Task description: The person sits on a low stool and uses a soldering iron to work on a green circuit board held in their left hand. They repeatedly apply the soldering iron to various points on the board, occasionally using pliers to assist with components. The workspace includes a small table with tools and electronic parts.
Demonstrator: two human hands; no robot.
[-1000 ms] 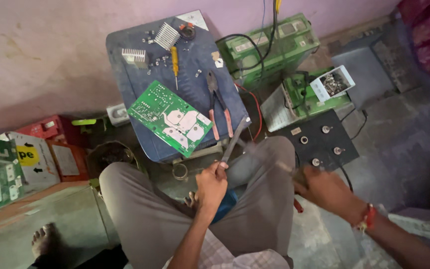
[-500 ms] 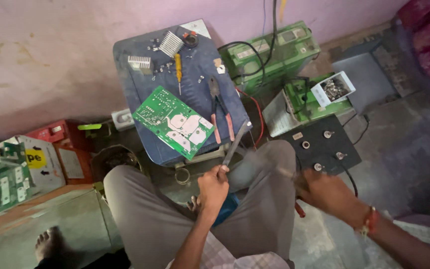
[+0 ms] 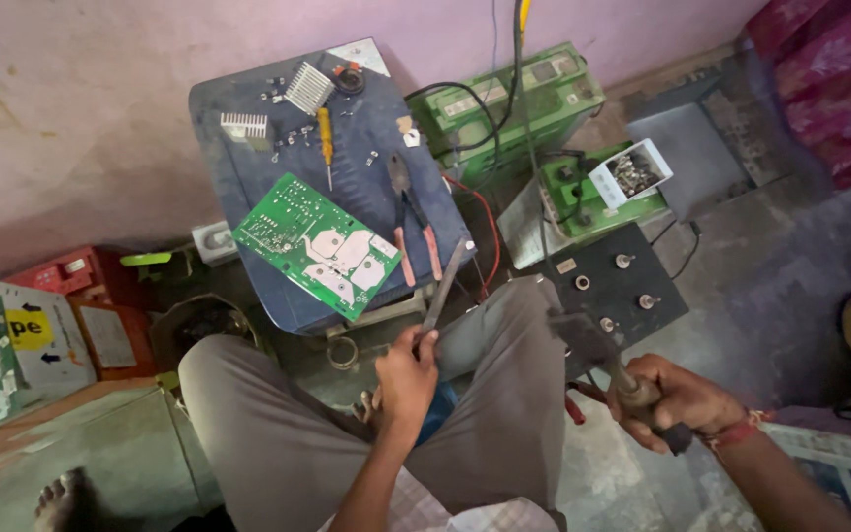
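Left hand grip closed on metal file, tip over worktop edge; right hand grip wrapped around hammer, beside knee.

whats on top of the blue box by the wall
On the blue box: a green circuit board, red-handled pliers, a yellow screwdriver, two finned heat sinks and small loose parts. Whatever lies beneath the board is covered.

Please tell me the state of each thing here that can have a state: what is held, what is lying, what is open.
left hand: closed around a flat metal file, tip pointing up.
right hand: closed around a hammer, head raised over the knee.
green circuit board: lying flat on the blue case.
pliers: lying unheld, handles apart.
yellow screwdriver: lying unheld.
small white box: open, holding small metal parts.
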